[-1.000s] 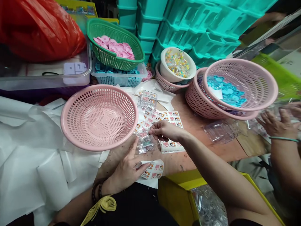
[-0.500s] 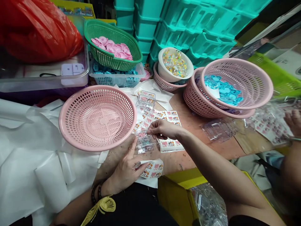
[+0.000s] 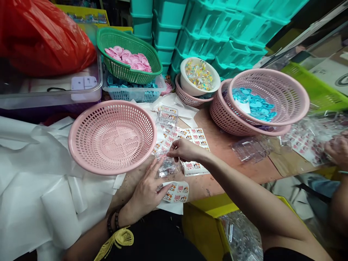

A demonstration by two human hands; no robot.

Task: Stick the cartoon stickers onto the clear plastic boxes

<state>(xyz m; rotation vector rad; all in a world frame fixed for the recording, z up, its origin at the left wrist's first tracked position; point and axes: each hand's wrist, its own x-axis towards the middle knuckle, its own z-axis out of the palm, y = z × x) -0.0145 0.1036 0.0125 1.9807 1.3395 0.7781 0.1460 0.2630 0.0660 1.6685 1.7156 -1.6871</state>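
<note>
A small clear plastic box [image 3: 167,169] lies on the table before me, with pink printing near its upper end. My left hand [image 3: 145,188] rests its stretched fingertips against the box's left side, while its thumb holds down a sheet of cartoon cat stickers [image 3: 179,191]. Over the upper right part of the box, my right hand [image 3: 185,149] is closed in a pinch; what is between the fingertips is too small to make out. Beneath and beside it lie more sticker sheets [image 3: 199,137]. Another clear box [image 3: 168,117] stands just beyond, with cat stickers visible at it.
A pink basket [image 3: 78,154] stands left of my hands. Pink baskets [image 3: 296,98] with blue discs are at right, near clear packaging [image 3: 250,149]. White backing paper [image 3: 24,203] covers the left. A yellow crate [image 3: 201,232] is below. Another person's hand [image 3: 338,146] works at far right.
My right hand has shifted very slightly left over the box. My left fingers have spread a little along its side. The other person's hand has moved down and left onto clear plastic.
</note>
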